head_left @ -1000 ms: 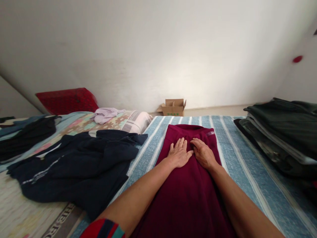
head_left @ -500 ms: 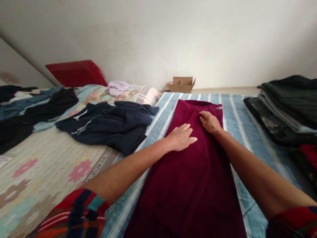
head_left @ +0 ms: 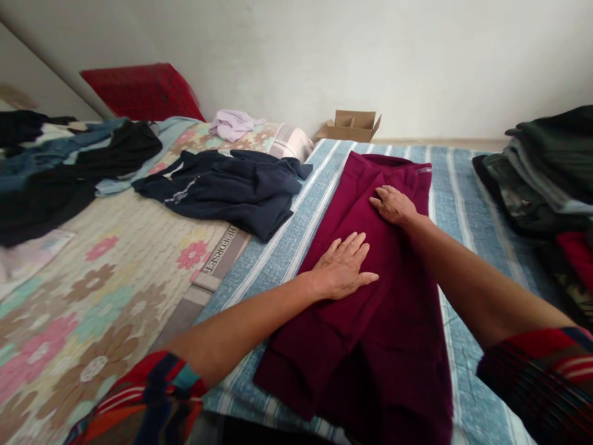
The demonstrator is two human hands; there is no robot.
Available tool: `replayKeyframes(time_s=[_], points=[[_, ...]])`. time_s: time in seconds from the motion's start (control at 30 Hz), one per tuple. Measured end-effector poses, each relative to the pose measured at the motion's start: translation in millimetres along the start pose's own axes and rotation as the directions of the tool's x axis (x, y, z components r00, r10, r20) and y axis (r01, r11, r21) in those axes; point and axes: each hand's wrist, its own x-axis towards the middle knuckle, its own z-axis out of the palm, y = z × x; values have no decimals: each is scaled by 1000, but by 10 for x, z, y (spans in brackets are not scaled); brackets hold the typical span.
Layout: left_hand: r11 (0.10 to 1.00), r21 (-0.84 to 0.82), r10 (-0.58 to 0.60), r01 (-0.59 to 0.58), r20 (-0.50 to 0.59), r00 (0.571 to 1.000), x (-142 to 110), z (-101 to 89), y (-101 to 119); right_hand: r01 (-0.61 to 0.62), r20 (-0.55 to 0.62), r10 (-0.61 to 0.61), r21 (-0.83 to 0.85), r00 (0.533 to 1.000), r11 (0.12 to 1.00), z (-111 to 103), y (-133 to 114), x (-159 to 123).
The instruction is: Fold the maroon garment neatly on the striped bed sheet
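Fingers spread and flat, your left hand (head_left: 343,267) and right hand (head_left: 393,204) press the maroon garment (head_left: 370,321); smooth outward along it evenly.

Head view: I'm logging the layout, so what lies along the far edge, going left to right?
Red cushion → lilac garment → cardboard box → stack of dark folded clothes.

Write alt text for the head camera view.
Both hands press flat on a maroon garment spread on a blue striped sheet: left hand nearer, right hand farther. A navy garment lies left, folded clothes right.
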Motion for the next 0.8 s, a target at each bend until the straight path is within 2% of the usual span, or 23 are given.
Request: replayKeyframes(time_s=[0.17,0.33,0.47,0.63,0.8], points=[[1000,-6,-4,4,-12,1000,23,95,-23,49,-6,-50,-32,999,998,-79,-162,-15],[999,-26,-22,23,20,1000,-7,2,33,-33,66,38,-74,997,997,64,-147,-59],[999,-15,-39,40,29,999,-259,-70,131,-44,67,49,-75,997,996,149,-102,-74],[998,-25,61,-60,56,997,-685,77,186,-62,67,67,-85,996,994,199,-125,-38],[999,-31,21,-18,99,995,-755,102,164,-81,73,87,-83,993,993,216,-185,-12]])
